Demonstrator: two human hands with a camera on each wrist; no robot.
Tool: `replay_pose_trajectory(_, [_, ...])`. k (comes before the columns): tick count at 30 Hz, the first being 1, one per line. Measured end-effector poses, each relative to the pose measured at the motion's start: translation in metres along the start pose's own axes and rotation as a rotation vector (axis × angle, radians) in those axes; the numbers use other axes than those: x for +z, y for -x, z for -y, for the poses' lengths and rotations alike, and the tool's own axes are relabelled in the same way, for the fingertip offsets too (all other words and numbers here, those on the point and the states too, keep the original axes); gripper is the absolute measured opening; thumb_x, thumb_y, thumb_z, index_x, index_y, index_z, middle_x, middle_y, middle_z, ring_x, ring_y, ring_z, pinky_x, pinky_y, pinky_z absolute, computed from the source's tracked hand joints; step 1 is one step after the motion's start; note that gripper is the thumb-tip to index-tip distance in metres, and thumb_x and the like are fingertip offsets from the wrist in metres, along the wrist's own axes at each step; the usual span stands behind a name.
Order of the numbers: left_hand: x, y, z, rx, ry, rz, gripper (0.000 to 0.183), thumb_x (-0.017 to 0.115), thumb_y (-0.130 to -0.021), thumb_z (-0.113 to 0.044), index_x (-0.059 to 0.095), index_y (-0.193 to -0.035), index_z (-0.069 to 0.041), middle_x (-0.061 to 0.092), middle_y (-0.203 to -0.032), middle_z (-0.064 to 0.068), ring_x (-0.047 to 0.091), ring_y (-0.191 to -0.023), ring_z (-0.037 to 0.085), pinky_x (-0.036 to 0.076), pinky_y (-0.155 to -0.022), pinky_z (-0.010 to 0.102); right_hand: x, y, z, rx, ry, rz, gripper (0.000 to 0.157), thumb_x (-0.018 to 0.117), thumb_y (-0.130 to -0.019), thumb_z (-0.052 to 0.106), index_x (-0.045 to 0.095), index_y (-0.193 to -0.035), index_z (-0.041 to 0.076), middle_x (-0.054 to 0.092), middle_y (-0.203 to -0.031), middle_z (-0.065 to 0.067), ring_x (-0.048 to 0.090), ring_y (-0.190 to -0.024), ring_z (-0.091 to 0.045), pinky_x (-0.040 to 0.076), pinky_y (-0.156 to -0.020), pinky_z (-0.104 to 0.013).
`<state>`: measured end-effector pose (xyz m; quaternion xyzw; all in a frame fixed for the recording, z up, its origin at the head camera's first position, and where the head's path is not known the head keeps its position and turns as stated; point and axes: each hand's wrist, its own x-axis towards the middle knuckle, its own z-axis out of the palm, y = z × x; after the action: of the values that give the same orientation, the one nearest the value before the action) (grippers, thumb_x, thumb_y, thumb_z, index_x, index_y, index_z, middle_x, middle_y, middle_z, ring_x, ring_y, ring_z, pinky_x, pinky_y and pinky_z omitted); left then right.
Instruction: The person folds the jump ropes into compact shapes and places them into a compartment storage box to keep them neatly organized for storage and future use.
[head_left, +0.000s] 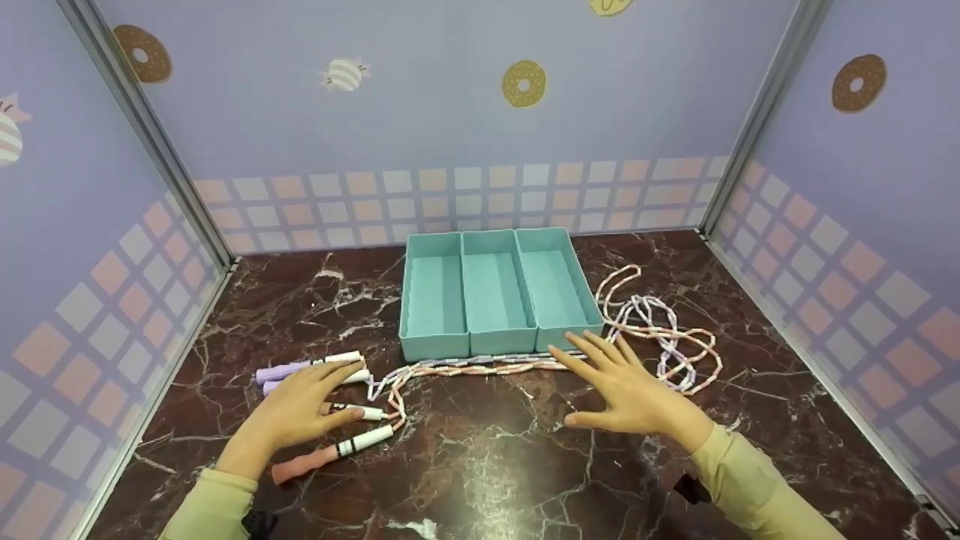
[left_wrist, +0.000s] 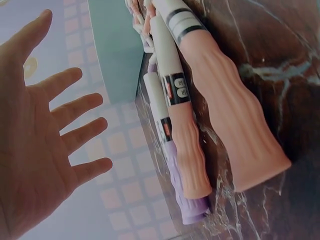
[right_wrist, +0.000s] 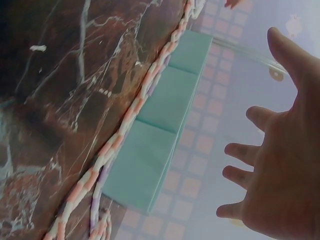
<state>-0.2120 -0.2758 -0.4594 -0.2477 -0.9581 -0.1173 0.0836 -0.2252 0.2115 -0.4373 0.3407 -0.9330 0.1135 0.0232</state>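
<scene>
Two beaded jump ropes lie on the dark marbled table, one with purple handles [head_left: 283, 371], the other with pink-orange handles [head_left: 309, 463]. My left hand [head_left: 304, 405] hovers over the handles with fingers spread, partly covering them in the head view. The left wrist view shows its palm holding nothing, beside the ribbed pink handles [left_wrist: 220, 95]. The beaded cords [head_left: 487, 368] run along the front of a teal three-compartment box [head_left: 502, 343]. Above their right stretch, near the box's front right corner, is my right hand [head_left: 630, 390], fingers spread and nothing in it.
Right of the box, the cords end in a loose tangle of loops [head_left: 664, 337]. The compartments of the box hold nothing. Purple patterned panels [head_left: 450, 127] enclose the table at the back and both sides.
</scene>
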Motion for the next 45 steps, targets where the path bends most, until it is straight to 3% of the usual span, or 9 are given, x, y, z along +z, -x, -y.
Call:
replay_pose_trajectory(16, [0.002,0.005,0.019,-0.068,0.031,0.058,0.063,0.064,-0.09,-0.052,0.057,-0.136,-0.008,0.061,-0.133,0.021,0.057,-0.121,0.044,0.046,-0.1,0.06,0.006,-0.027,0.013,-0.1,0.023,-0.017,0.092,0.057,-0.083,0.073,0.021,-0.158,0.032,0.027,-0.164,-0.007,0.024,-0.151,-0.034,0.016,-0.118,-0.068])
replay_pose_trajectory(24, [0.005,0.003,0.025,-0.049,0.05,0.032,0.05,0.073,-0.085,-0.036,0.065,-0.125,-0.007,0.067,-0.123,0.017,0.063,-0.114,0.04,0.049,-0.098,0.056,0.008,-0.041,0.025,-0.146,0.016,-0.005,0.09,0.061,-0.085,0.066,0.02,-0.158,0.031,0.029,-0.163,-0.006,0.028,-0.149,-0.035,0.02,-0.12,-0.062])
replay_pose_trajectory(32, [0.009,0.002,0.039,-0.058,0.127,0.031,0.039,0.072,-0.084,-0.023,0.068,-0.119,-0.005,0.071,-0.114,0.013,0.067,-0.106,0.035,0.053,-0.092,0.052,0.01,-0.061,0.039,-0.225,0.023,-0.052,0.086,0.056,-0.087,0.068,0.027,-0.157,0.027,0.036,-0.159,-0.006,0.034,-0.147,-0.03,0.024,-0.121,-0.056])
replay_pose_trajectory(37, [0.009,0.004,0.047,-0.08,0.166,0.053,0.038,0.072,-0.086,-0.022,0.067,-0.118,-0.003,0.071,-0.113,0.014,0.067,-0.106,0.036,0.052,-0.092,0.054,0.011,-0.074,0.048,-0.252,0.02,-0.048,0.085,0.049,-0.088,0.073,0.028,-0.156,0.027,0.039,-0.158,-0.004,0.036,-0.146,-0.028,0.026,-0.121,-0.052])
replay_pose_trajectory(45, [0.008,0.005,0.05,-0.121,0.196,0.052,0.038,0.072,-0.088,-0.025,0.067,-0.118,-0.004,0.07,-0.116,0.015,0.064,-0.11,0.039,0.05,-0.095,0.057,0.019,-0.093,0.056,-0.262,-0.021,-0.027,0.081,0.058,-0.088,0.064,0.034,-0.154,0.025,0.043,-0.155,-0.006,0.039,-0.144,-0.028,0.028,-0.12,-0.052])
